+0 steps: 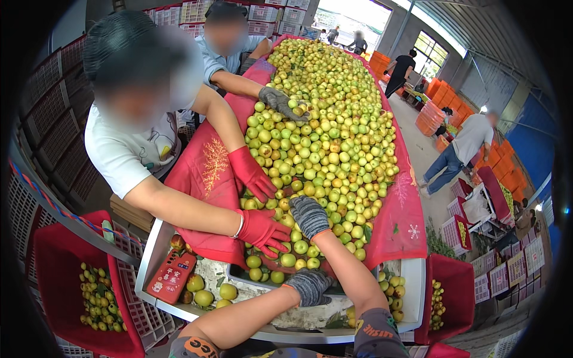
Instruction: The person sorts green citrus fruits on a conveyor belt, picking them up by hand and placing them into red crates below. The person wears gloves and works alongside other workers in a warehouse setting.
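Note:
A long heap of yellow-green fruits (331, 134), apparently jujubes, some with brown patches, lies on a red quilted cloth (394, 219). My right hand (310, 217), in a grey striped knit glove, rests on the heap's near end, fingers curled over fruits; its grip is hidden. Lower down, my left hand (309, 286), gloved alike, lies by the rim of a dark tray (237, 276) at the table's near end. Its palm and fingertips are not clear. Several fruits sit in that tray, just left of this hand.
Across the left side, a co-worker's red-gloved hands (264, 230) touch the near fruits. Farther along, another person's grey glove (282, 104) holds fruit. A red phone case (171, 276) lies at the table's left corner. Red-lined crates (53, 268) with fruit flank the table.

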Demonstrator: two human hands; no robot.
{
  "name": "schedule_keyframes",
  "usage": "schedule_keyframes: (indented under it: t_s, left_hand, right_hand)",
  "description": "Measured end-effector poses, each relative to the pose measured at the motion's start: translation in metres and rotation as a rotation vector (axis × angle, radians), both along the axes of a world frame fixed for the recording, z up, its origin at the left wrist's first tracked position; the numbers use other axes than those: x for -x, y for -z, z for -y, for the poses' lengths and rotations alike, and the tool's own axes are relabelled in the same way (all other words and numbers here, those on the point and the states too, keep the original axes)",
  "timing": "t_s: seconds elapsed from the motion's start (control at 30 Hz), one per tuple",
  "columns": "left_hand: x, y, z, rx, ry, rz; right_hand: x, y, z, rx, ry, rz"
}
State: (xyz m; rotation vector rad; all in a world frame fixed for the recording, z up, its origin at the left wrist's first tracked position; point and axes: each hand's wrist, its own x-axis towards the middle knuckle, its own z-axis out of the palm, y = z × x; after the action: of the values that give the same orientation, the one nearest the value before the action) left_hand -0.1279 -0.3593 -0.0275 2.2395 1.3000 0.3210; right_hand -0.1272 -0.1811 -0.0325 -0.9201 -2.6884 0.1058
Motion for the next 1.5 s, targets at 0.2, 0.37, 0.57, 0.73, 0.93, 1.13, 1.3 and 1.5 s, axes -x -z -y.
schedule_keyframes:
  t_s: [0.2, 0.37, 0.57, 0.73, 0.93, 1.13, 1.3, 1.5]
  left_hand:
    - [0.001, 0.002, 0.000, -0.009, 0.013, 0.002]
    - [0.004, -0.026, 0.006, 0.055, 0.037, -0.066]
    - [0.001, -0.028, 0.000, -0.205, 0.073, 0.057]
    - [0.004, -0.027, 0.002, -0.294, -0.091, 0.037]
    - [-0.003, -0.024, 0.007, -0.226, -0.277, -0.073]
    - [0.003, -0.030, 0.007, 0.063, -0.135, -0.005]
    - [0.002, -0.022, 0.005, -0.075, 0.023, -0.015]
    - [0.004, -0.011, 0.007, -0.123, 0.013, 0.020]
  right_hand:
    - [-0.001, 0.014, -0.006, -0.141, -0.075, 0.145]
    - [-0.027, -0.030, -0.027, -0.147, 0.164, 0.333]
    - [-0.117, -0.004, -0.081, -0.023, 0.432, 0.320]
    - [-0.133, -0.002, -0.024, 0.057, 0.372, 0.339]
    - [-0.159, -0.021, 0.073, 0.088, 0.168, 0.536]
    - [-0.187, -0.043, 0.073, 0.442, 0.002, 0.243]
    - [-0.148, -0.026, 0.027, 0.203, 0.090, -0.002]
    - [-0.071, -0.014, -0.030, -0.133, 0.223, 0.476]
